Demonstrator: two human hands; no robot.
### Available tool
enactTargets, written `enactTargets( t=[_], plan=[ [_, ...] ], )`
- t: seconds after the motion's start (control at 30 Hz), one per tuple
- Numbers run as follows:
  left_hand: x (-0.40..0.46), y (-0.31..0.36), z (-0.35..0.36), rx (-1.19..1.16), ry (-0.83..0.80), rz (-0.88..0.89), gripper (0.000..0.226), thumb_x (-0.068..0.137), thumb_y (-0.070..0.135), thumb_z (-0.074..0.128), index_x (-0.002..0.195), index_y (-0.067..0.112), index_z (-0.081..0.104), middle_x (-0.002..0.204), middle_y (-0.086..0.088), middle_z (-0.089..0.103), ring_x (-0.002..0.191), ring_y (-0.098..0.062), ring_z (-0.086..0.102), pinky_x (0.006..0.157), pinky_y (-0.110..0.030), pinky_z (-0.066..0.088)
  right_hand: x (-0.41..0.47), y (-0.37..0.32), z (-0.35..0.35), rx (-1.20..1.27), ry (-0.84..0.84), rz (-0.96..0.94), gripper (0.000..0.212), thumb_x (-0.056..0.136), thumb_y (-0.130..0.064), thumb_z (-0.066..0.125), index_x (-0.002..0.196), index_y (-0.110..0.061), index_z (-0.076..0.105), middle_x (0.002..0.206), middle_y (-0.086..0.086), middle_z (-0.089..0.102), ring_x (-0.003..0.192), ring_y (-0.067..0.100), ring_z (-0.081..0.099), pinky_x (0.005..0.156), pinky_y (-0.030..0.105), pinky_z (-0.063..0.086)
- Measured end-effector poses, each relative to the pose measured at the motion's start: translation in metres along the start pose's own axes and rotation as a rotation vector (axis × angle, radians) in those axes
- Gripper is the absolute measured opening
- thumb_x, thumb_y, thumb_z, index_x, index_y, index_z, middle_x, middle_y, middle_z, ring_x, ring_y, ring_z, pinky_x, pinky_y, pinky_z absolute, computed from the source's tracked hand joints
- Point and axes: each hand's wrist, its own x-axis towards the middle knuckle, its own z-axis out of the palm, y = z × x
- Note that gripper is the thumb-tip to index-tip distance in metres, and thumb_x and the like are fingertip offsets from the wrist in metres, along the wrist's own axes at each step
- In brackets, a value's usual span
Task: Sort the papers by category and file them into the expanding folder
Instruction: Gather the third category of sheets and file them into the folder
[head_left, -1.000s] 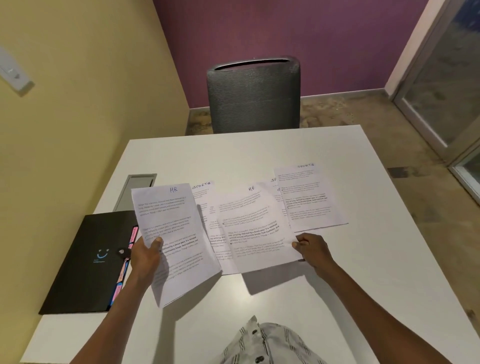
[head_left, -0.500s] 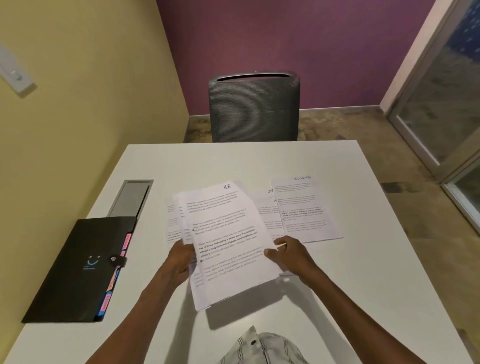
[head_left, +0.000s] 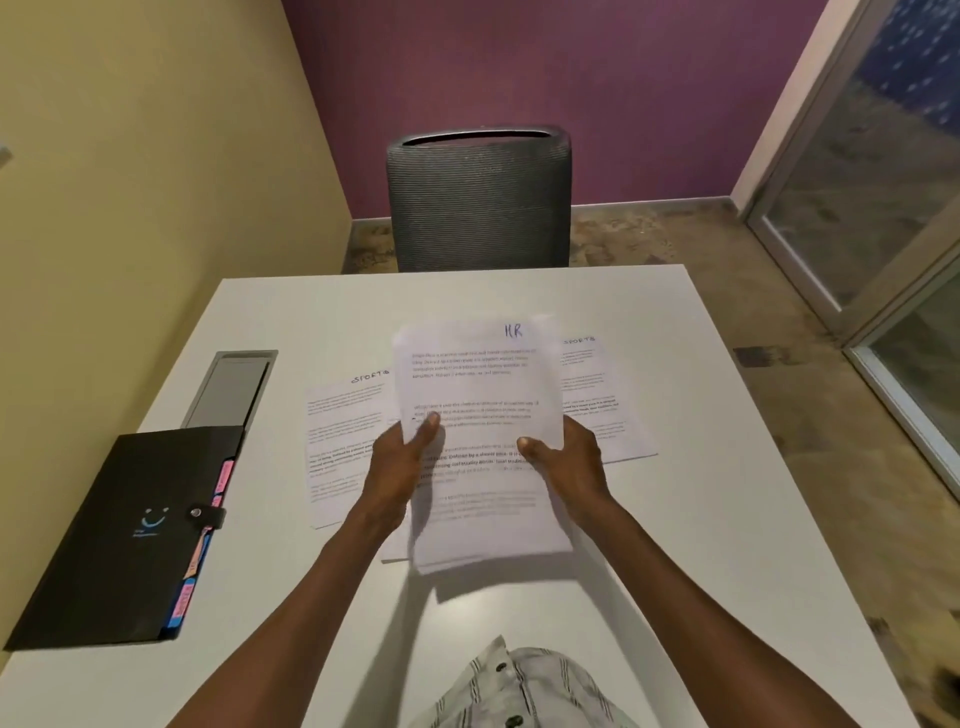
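Note:
Both hands hold a small stack of printed sheets marked HR (head_left: 480, 395) lifted above the white table (head_left: 701, 519). My left hand (head_left: 400, 462) grips the stack's left edge, thumb on top. My right hand (head_left: 566, 462) grips its right edge, thumb on top. A sheet marked SPORTS (head_left: 345, 431) lies flat on the table to the left of the stack. Another SPORTS sheet (head_left: 597, 395) lies to the right, partly hidden behind the stack. The black expanding folder (head_left: 130, 535), snapped closed with coloured tabs along its right edge, lies at the table's left side.
A grey cable hatch (head_left: 231, 387) sits in the table just beyond the folder. A grey mesh chair (head_left: 478, 202) stands at the far edge. A yellow wall runs along the left, and a glass door (head_left: 883, 182) is at the right.
The HR sheet from my left hand and the one under my right hand have come together into one stack, held by both hands and raised at the table's middle.

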Motion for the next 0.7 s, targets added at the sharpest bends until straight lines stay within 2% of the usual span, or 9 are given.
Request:
enactTargets(
  t=[0.07, 0.17, 0.23, 0.37, 0.5, 0.6, 0.7],
  plan=[
    [0.003, 0.003, 0.003, 0.106, -0.015, 0.169, 0.012, 0.096, 0.027, 0.062, 0.104, 0.023, 0.07, 0.095, 0.011, 0.076, 0.095, -0.016, 0.073, 0.071, -0.025, 0.059, 0.001, -0.01, -0.009, -0.026, 0.038, -0.074, 0.027, 0.083, -0.011, 0.073, 0.108, -0.019, 0.065, 0.092, -0.012, 0.069, 0.082, 0.0, 0.065, 0.057, 0.006, 0.048],
    [0.008, 0.008, 0.007, 0.117, -0.028, 0.272, 0.021, 0.098, 0.027, 0.059, 0.115, 0.018, 0.068, 0.107, 0.004, 0.075, 0.098, -0.015, 0.072, 0.085, -0.042, 0.059, 0.007, -0.02, -0.016, 0.02, 0.062, -0.135, 0.031, 0.083, -0.015, 0.075, 0.112, -0.019, 0.065, 0.095, -0.011, 0.07, 0.084, 0.002, 0.067, 0.064, 0.009, 0.051],
    [0.01, 0.011, 0.013, 0.072, -0.033, 0.301, 0.028, 0.098, 0.032, 0.059, 0.12, 0.016, 0.066, 0.112, 0.0, 0.074, 0.103, -0.021, 0.071, 0.086, -0.045, 0.058, 0.009, -0.023, -0.019, 0.08, 0.067, -0.129, 0.03, 0.083, -0.015, 0.075, 0.11, -0.021, 0.065, 0.094, -0.015, 0.07, 0.083, -0.001, 0.067, 0.066, 0.01, 0.052],
    [0.006, 0.0, 0.02, 0.034, -0.008, 0.278, 0.024, 0.096, 0.024, 0.064, 0.117, 0.014, 0.068, 0.109, 0.0, 0.075, 0.101, -0.019, 0.071, 0.085, -0.041, 0.058, 0.012, -0.008, -0.023, 0.086, 0.053, -0.087, 0.03, 0.082, -0.018, 0.077, 0.109, -0.021, 0.065, 0.096, -0.011, 0.071, 0.087, 0.004, 0.067, 0.071, 0.015, 0.053],
    [0.003, -0.035, 0.015, 0.123, 0.034, 0.206, 0.022, 0.092, 0.024, 0.069, 0.114, 0.02, 0.067, 0.107, 0.003, 0.074, 0.102, -0.017, 0.069, 0.088, -0.043, 0.057, 0.01, 0.02, -0.025, 0.03, 0.011, -0.042, 0.028, 0.08, -0.019, 0.079, 0.103, -0.024, 0.065, 0.099, -0.004, 0.072, 0.092, 0.013, 0.068, 0.077, 0.024, 0.053],
    [0.0, -0.051, 0.015, 0.203, 0.068, 0.15, 0.026, 0.092, 0.025, 0.067, 0.117, 0.021, 0.063, 0.109, 0.005, 0.072, 0.105, -0.019, 0.066, 0.086, -0.039, 0.055, 0.008, 0.03, -0.022, -0.006, -0.017, -0.037, 0.026, 0.081, -0.015, 0.078, 0.097, -0.03, 0.064, 0.097, -0.007, 0.071, 0.09, 0.011, 0.066, 0.076, 0.021, 0.053],
    [0.0, -0.053, 0.018, 0.188, 0.065, 0.144, 0.039, 0.087, 0.038, 0.063, 0.121, 0.02, 0.062, 0.111, 0.005, 0.071, 0.105, -0.016, 0.066, 0.088, -0.044, 0.055, 0.011, 0.031, -0.019, -0.004, -0.015, -0.002, 0.025, 0.082, -0.015, 0.076, 0.103, -0.021, 0.064, 0.097, -0.001, 0.072, 0.088, 0.014, 0.066, 0.071, 0.02, 0.051]
  ],
)
